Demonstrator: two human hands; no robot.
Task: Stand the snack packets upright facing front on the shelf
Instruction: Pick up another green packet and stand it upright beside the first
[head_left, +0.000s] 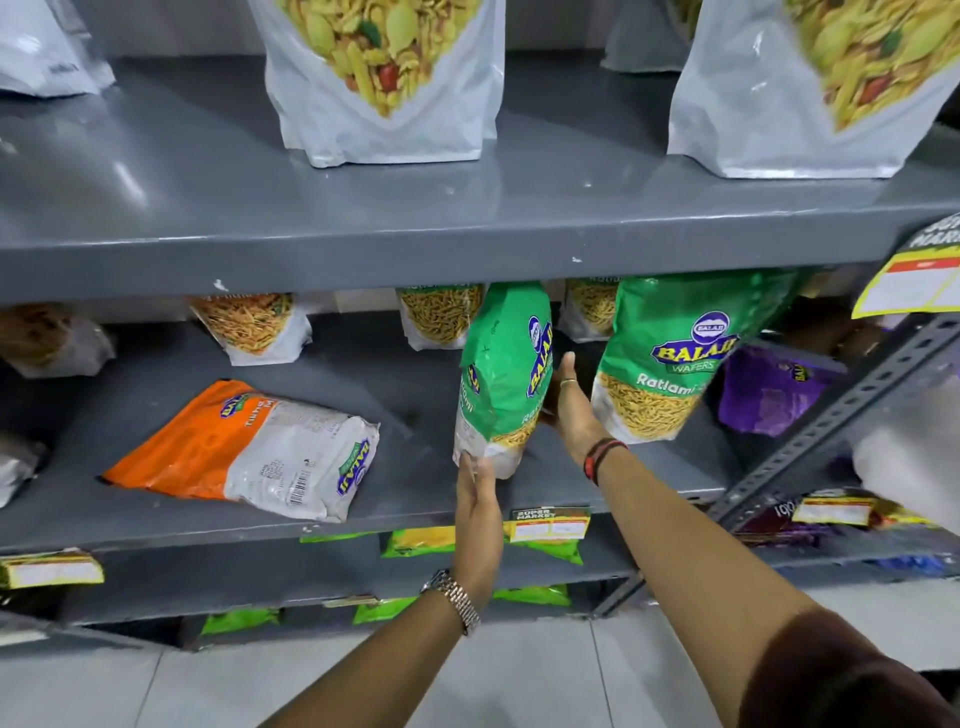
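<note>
Packet between left hand, right hand

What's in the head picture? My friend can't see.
Two hands steady a green snack packet upright on a grey shelf: left hand at its base, right hand flat against its side. An orange packet lies flat nearby.

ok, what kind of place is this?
Most likely a supermarket aisle: grey metal shelving stocked with Balaji snack packets, and "Super Market" price tags on the shelf edges.
</note>
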